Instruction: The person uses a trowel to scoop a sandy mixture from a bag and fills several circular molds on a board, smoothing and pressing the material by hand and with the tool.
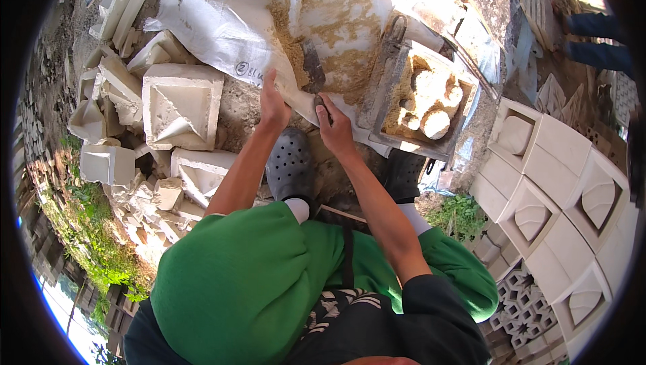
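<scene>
My left hand point(274, 108) is at the near edge of a white woven sack point(208, 11), its edge pinched between thumb and fingers. Damp tan sand point(346, 8) lies spread over the sack. In my right hand point(335, 126) is the handle of a trowel point(313, 65), its dark blade pointing away from me over the sand. To the right of the trowel stands a rectangular mould box point(464, 106) packed with sandy mix, with pale rounded lumps point(435, 124) at its top.
Pale cast blocks with square hollows point(182, 106) are heaped at left, above broken rubble point(168, 194). Finished blocks with leaf-like reliefs point(528, 220) stand in rows at right. My grey clog point(291, 163) is below my hands. Another person's dark-trousered legs point(599, 38) show at far right.
</scene>
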The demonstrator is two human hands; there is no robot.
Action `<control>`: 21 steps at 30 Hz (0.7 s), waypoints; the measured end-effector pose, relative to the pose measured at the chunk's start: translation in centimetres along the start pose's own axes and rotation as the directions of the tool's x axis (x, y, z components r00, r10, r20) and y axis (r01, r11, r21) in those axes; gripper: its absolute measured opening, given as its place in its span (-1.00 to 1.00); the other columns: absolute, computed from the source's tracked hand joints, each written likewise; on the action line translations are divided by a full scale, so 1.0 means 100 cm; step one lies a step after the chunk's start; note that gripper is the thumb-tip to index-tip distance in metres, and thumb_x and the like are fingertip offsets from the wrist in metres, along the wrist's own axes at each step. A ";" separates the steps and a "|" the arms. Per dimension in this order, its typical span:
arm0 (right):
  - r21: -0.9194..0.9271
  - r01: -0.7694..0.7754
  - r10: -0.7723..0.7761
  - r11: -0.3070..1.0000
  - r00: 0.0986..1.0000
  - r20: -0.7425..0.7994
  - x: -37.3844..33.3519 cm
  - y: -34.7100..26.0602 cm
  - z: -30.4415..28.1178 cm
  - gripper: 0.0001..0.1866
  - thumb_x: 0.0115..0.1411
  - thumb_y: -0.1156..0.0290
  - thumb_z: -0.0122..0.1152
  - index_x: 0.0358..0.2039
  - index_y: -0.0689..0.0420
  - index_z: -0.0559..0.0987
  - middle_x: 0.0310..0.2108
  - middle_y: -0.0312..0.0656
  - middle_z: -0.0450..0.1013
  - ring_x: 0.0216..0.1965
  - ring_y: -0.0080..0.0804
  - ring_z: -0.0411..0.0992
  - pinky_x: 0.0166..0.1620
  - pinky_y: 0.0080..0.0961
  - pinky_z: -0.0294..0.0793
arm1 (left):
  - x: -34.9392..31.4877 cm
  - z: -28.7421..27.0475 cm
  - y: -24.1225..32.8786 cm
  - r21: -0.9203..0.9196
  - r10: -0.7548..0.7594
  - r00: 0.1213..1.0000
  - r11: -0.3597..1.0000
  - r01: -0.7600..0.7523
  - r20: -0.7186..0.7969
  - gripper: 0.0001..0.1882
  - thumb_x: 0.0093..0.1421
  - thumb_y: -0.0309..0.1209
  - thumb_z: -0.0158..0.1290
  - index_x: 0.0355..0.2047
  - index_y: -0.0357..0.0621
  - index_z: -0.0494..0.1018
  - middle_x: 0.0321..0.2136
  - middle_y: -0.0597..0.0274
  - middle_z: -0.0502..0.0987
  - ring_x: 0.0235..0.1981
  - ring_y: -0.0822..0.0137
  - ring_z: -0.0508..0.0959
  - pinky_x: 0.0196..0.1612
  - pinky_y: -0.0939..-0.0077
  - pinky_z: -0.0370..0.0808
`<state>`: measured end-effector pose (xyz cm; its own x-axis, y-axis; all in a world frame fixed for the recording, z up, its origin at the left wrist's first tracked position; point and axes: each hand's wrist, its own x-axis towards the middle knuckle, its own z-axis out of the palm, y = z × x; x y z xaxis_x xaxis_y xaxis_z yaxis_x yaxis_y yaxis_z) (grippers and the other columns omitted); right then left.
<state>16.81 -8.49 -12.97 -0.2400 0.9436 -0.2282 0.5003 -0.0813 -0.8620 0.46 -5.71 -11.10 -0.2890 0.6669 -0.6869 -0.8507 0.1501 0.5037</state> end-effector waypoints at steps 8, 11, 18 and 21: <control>0.512 -0.441 0.318 0.737 0.895 0.313 -0.013 -0.061 -0.016 -0.56 0.39 0.19 0.01 0.21 0.08 0.41 -0.47 -0.28 0.41 -0.72 -0.65 0.30 -0.68 -0.62 0.31 | -0.010 -0.018 0.004 0.145 0.066 0.992 0.988 -0.051 -0.104 -0.52 0.40 -0.12 -0.25 0.18 -0.16 0.24 0.07 0.13 0.40 0.08 0.18 0.44 0.15 0.22 0.38; 0.625 -0.379 0.279 0.682 0.925 0.257 -0.027 -0.076 -0.036 -0.55 0.41 0.21 -0.03 0.24 0.11 0.35 -0.51 -0.29 0.36 -0.73 -0.59 0.29 -0.70 -0.60 0.30 | -0.011 -0.012 0.007 0.165 0.088 0.993 0.984 -0.073 -0.083 -0.51 0.41 -0.14 -0.27 0.20 -0.17 0.23 0.11 0.12 0.38 0.12 0.20 0.41 0.16 0.22 0.37; 0.908 -0.114 0.377 0.404 0.925 -0.052 -0.079 -0.080 -0.088 -0.47 0.46 0.13 -0.23 0.34 0.06 0.11 -0.45 -0.15 0.36 -0.74 -0.45 0.33 -0.75 -0.52 0.35 | -0.001 -0.026 0.008 0.116 0.086 0.996 0.990 -0.082 -0.036 -0.51 0.41 -0.17 -0.26 0.23 -0.16 0.22 0.13 0.14 0.37 0.16 0.19 0.39 0.21 0.24 0.34; 0.930 -0.111 0.396 0.350 0.917 -0.040 -0.085 -0.067 -0.101 -0.47 0.45 0.09 -0.27 0.34 0.04 0.07 -0.45 -0.14 0.36 -0.74 -0.42 0.34 -0.77 -0.51 0.34 | -0.002 -0.022 0.009 0.139 0.094 0.994 0.986 -0.087 -0.047 -0.52 0.40 -0.17 -0.23 0.23 -0.15 0.23 0.12 0.15 0.37 0.15 0.18 0.40 0.20 0.24 0.35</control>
<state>23.89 -12.76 -0.71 0.0111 0.8460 -0.5331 -0.5724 -0.4318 -0.6971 -1.21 -7.27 -11.69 -0.3884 0.6430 -0.6601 -0.7529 0.1916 0.6296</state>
